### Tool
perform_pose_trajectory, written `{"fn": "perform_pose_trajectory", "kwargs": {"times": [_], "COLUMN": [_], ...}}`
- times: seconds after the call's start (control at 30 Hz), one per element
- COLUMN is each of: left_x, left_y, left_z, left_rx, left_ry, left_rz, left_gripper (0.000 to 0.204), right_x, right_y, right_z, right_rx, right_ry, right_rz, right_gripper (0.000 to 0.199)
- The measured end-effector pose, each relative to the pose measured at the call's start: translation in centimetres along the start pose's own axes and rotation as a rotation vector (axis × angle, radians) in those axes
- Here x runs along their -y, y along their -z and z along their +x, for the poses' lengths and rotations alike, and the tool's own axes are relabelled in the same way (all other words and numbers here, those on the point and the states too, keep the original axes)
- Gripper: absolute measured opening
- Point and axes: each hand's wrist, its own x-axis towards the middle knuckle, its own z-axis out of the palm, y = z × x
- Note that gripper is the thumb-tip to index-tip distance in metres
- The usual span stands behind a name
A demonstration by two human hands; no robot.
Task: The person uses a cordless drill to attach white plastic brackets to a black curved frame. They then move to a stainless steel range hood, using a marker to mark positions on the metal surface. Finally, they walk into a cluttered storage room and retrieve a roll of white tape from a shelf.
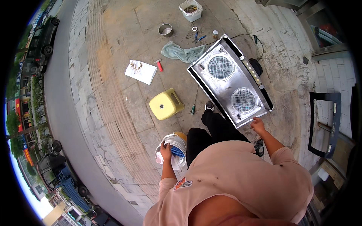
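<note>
I stand on a paved sidewalk and look down. My left hand [165, 151] grips the rim of a white bucket [177, 142] that holds a blue item and a white cloth. My right hand [258, 125] touches the near corner of a shiny metal range hood [230, 83] lying flat on the ground, with two round mesh filters facing up. My black trouser leg and shoe reach toward its near edge.
A yellow plastic stool [165, 104] stands left of the hood, with a green screwdriver [194, 107] beside it. Farther off lie a green towel [182, 52], a white sheet with small parts [140, 71], a red-handled tool [159, 65], a metal bowl [165, 29] and a white tub [190, 10]. A dark frame [325, 123] leans at right.
</note>
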Motion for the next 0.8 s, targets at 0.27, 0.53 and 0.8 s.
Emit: {"fn": "perform_pose_trajectory", "kwargs": {"times": [0.27,0.53,0.8], "left_x": [-13.4,-38.5,-48.7], "left_y": [-0.7,-16.2,-42.1], "left_z": [12.9,36.7,57.6], "left_rx": [0.084,0.355,0.734], "left_ry": [-0.075,-0.397,-0.638], "left_rz": [0.331,0.622,0.849], "left_gripper": [0.041,0.038,0.033], "right_x": [16.6,11.4,18.5], "right_y": [-7.5,-9.4,-22.0], "right_z": [1.6,7.2,18.8], "right_rx": [0.029,-0.383,-0.51], "right_ry": [0.012,-0.139,-0.262], "right_rz": [0.33,0.64,0.689], "right_gripper": [0.055,0.047,0.046]}}
